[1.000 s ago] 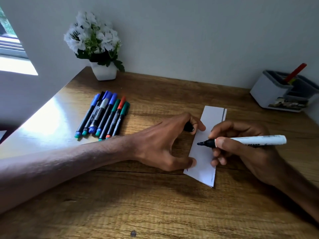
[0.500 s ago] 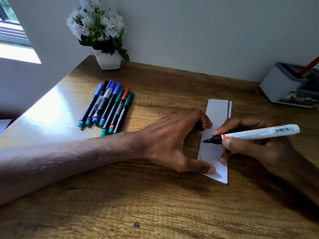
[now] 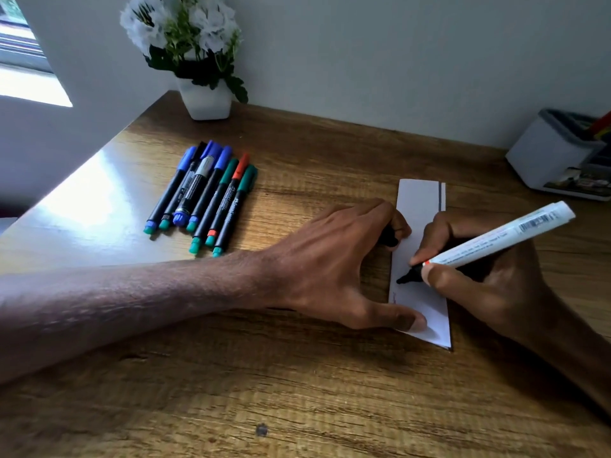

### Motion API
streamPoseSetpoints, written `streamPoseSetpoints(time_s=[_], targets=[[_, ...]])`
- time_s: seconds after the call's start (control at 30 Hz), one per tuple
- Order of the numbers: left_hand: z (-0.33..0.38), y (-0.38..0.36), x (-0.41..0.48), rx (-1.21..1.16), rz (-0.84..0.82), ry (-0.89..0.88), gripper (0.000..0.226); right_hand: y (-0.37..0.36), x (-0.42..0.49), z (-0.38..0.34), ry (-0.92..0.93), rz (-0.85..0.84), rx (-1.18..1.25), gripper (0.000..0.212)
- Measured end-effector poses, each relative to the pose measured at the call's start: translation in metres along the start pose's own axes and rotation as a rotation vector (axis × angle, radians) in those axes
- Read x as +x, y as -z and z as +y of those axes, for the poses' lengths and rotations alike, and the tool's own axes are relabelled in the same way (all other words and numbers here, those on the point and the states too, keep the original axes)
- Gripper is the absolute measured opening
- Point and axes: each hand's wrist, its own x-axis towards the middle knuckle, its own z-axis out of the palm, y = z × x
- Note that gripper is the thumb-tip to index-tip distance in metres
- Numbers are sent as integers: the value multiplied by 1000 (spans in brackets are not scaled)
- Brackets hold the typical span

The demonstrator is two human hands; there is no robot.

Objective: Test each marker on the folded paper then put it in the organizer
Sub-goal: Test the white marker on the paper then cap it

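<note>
Blue, green and red-capped markers (image 3: 205, 200), seven as far as you can count, lie side by side at ten o'clock from your work. All are capped, so by the look of it they are untested. That is the bulk of the job left.

At two o'clock the grey-and-white organizer (image 3: 558, 160) sits against the wall with one red shaft (image 3: 601, 123) poking out. If that is a marker, one is probably done.

At centre right lies the folded paper (image 3: 420, 206), a narrow strip running twelve to six. Your left hand (image 3: 330, 266) pins it: the thumb presses the near corner, and the curled fingers grip a black cap (image 3: 388, 238) at the strip's nine o'clock edge. Your right hand (image 3: 489, 285) pinches the white marker (image 3: 496, 239) near its nib, barrel pointing to two o'clock. The black tip is at the paper's left edge, and you cannot tell whether it touches. A faint scribble shows just below it.

You are mid-test on this one. Recapping and dropping it in the organizer come next.

Underneath is a wooden desk (image 3: 297, 391), with glare at nine o'clock and a small dark speck (image 3: 261, 429) at six. Behind it stands a pale wall (image 3: 396, 61), with a window (image 3: 23, 61) at ten o'clock. A white pot of white flowers (image 3: 205, 100) sits at eleven.
</note>
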Motion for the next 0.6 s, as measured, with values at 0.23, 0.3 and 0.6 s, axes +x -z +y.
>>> streamPoseSetpoints(time_s=[0.23, 0.3, 0.6], targets=[[-3, -1, 2, -13, -16, 13, 87, 1, -1, 2, 24, -22, -10, 13], [-3, -1, 2, -10, -18, 18, 86, 1, -1, 2, 25, -20, -12, 12], [-3, -2, 1, 20, -4, 25, 87, 0, -1, 2, 13, -43, -10, 11]])
